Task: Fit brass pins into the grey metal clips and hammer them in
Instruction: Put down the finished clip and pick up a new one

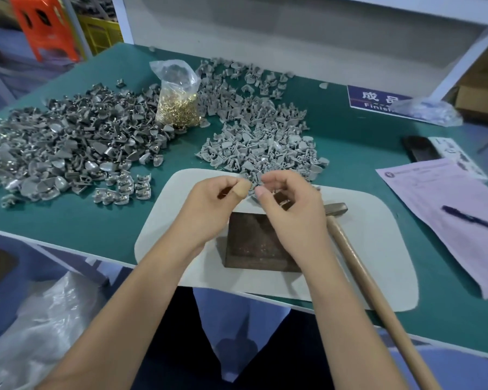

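Note:
My left hand (220, 197) and my right hand (289, 204) meet above the white mat (378, 249), fingers curled. Between their fingertips sits a grey metal clip (254, 183), pinched from both sides. My left hand also seems to hold thin brass pins in its palm. A dark metal block (258, 243) lies on the mat under my wrists. The hammer (358, 266) rests beside it, wooden handle pointing toward me. A clear bag of brass pins (178, 102) stands between two heaps of grey clips: a darker heap (68, 142) on the left and a lighter heap (259, 130) behind my hands.
A pink paper sheet (445, 215) with a blue pen (471, 219) lies at the right. A blue sign (375, 99), a crumpled plastic bag (428, 111) and a black object (419, 152) sit at the back right. The green table's front edge (54, 240) runs below left.

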